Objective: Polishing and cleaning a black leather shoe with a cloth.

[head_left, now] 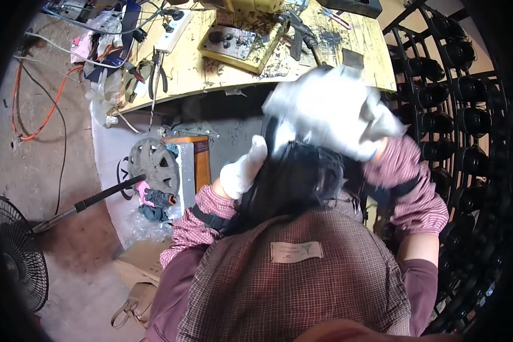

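A glossy black shoe [293,165] lies against my lap below the table's front edge; its outline is partly smeared and its far end is covered. My left hand [242,171], in a white glove, grips it from the left side, thumb up, the other fingers hidden behind the black surface. Over the shoe's upper right is my right hand [336,111], also white-gloved and strongly blurred by motion. Whether a cloth or anything else is in its fingers cannot be made out. A checked apron [296,279] covers my front.
Ahead is a yellow worktable [182,68] with black smears, a control box [233,45], a power strip [172,31] and tangled cables. A rack [439,119] of black shoes stands close on my right. To the left are a floor fan [17,251] and a cardboard box [142,265].
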Tool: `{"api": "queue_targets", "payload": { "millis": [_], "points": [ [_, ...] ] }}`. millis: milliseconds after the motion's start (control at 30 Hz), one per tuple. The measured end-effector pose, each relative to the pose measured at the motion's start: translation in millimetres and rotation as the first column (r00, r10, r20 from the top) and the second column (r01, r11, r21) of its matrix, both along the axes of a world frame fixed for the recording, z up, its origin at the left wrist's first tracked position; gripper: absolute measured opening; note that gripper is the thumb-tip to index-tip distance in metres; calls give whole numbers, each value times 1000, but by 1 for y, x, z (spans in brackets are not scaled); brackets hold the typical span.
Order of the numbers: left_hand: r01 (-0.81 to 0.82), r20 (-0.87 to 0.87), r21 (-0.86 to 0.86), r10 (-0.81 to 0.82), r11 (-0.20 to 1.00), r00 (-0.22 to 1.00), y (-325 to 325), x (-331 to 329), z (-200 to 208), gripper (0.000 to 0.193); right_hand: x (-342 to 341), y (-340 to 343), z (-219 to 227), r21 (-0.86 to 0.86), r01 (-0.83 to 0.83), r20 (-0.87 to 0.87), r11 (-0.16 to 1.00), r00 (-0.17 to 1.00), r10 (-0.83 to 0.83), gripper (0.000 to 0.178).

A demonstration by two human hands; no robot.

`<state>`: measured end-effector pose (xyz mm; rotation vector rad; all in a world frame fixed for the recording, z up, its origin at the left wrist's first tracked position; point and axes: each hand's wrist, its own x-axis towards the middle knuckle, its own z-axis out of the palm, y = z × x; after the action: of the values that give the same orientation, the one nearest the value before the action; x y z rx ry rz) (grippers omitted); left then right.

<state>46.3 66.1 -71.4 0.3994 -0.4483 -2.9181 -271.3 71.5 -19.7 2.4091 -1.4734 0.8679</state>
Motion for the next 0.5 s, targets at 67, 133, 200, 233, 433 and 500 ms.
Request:
{"api": "queue_targets", "payload": {
  "millis": [67,133,200,233,433,500],
  "points": [
    [-35,-64,195,48,980,997,1,0,-4,80,6,4,5,42,120,35,992,992,-121,24],
    [-78,-72,-4,78,997,994,4,-2,1,82,18,9,9,306,19,366,952,921,-136,42],
    [-119,176,-343,188,932,966,5,-3,13,85,24,11,9,499,-188,676,846,695,-245,35],
    [-90,248,-385,197,918,948,5,-3,21,87,25,11,11,533,-169,605,829,761,-233,32],
    [-316,362,-370,449,874,817,-14,0,39,104,-15,34,6,291,441,112,849,865,-488,16],
    [-367,354,-453,542,812,762,-34,1,37,102,3,63,-7,245,166,32,955,983,-179,24]
  ]
}}
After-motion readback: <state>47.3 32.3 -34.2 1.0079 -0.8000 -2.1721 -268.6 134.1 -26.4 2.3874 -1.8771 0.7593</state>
